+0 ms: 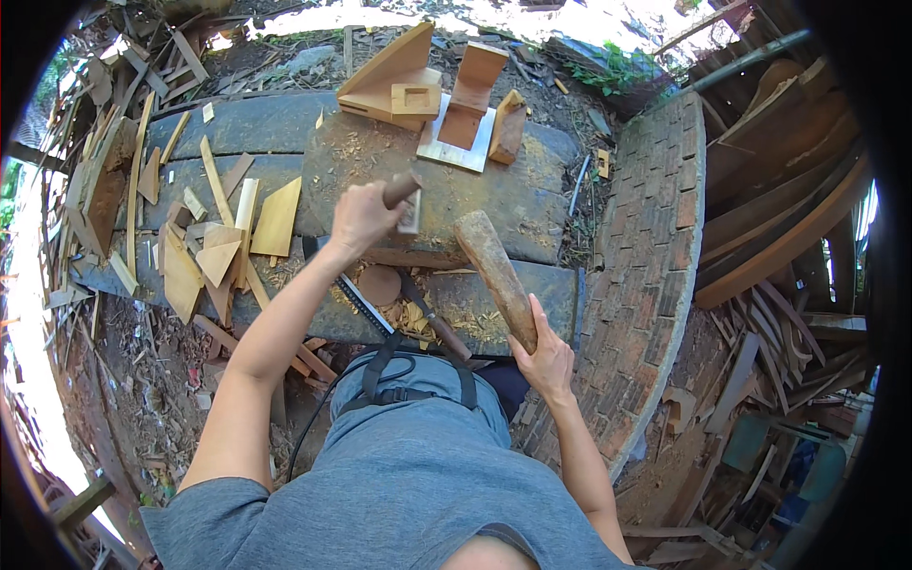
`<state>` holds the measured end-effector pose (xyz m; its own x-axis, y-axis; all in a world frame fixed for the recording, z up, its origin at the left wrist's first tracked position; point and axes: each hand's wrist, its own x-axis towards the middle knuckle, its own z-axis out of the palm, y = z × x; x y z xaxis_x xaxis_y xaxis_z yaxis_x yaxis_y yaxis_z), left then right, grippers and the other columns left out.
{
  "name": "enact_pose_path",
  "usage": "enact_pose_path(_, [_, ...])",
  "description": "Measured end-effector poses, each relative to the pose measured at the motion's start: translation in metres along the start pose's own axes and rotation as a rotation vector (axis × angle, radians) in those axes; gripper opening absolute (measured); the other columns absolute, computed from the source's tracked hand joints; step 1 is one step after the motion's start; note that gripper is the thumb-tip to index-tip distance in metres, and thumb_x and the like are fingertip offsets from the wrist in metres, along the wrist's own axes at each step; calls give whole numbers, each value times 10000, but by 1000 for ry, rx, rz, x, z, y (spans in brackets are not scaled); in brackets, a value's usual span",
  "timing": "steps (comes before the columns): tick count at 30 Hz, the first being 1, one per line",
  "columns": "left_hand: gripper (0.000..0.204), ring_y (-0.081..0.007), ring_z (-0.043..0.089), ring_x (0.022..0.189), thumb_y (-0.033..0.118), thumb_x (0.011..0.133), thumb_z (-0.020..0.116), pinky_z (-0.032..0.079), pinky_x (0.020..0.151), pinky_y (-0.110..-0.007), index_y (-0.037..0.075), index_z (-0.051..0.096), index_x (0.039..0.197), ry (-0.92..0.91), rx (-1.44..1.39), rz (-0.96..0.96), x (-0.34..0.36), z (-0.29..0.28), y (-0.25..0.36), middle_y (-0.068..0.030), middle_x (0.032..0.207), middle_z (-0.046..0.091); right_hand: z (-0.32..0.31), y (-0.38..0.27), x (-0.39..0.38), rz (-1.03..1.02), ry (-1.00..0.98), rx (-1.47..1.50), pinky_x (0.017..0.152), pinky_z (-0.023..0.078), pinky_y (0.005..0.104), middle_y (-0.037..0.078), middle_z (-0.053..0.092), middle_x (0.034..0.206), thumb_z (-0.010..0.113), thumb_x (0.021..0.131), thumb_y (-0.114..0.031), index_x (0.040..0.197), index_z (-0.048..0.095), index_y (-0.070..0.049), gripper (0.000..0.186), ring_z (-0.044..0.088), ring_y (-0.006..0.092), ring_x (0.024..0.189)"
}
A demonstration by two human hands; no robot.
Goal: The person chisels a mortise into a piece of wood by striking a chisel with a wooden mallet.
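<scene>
My left hand (365,220) is closed round a short brown wooden handle (403,188), raised over the near part of the dark work surface (446,204). A pale, flat piece (410,215) shows beside that hand; I cannot tell whether it belongs to the handle. In my right hand (544,357) is a thick wooden club (496,275), gripped by its narrow end, its blunt end tilted forward and left. Close to my lap lie another chisel-like tool with a wooden handle (443,332), a black ruler (365,304) and a round wooden disc (380,284).
Farther back stand a triangular wooden piece (394,78), an L-shaped brown block (467,100) on a pale board (446,152), and a small notched block (508,128). Offcuts (214,252) heap at left. A low brick wall (646,237) runs along the right. Wood shavings (475,313) litter the surface.
</scene>
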<state>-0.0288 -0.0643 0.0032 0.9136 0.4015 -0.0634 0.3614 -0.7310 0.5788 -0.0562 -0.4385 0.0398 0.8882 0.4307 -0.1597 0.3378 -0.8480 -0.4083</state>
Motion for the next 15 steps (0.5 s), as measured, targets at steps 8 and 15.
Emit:
enact_pose_path(8, [364, -309, 719, 763, 350, 855, 756, 577, 708, -420, 5, 693, 952, 73, -355, 20, 15, -24, 12, -180, 814, 719, 2, -11, 6, -77, 36, 41, 760, 586, 449, 168, 731, 1119, 786, 810, -280, 1554, 377, -257, 849, 729, 369, 929])
enact_pose_path(15, [253, -79, 524, 544, 227, 917, 741, 433, 452, -240, 67, 576, 810, 239, -1426, 83, 48, -102, 65, -13, 677, 548, 6, -2, -3, 9, 2, 28, 749, 592, 446, 150, 740, 1105, 793, 804, -295, 1558, 372, -274, 864, 737, 361, 914])
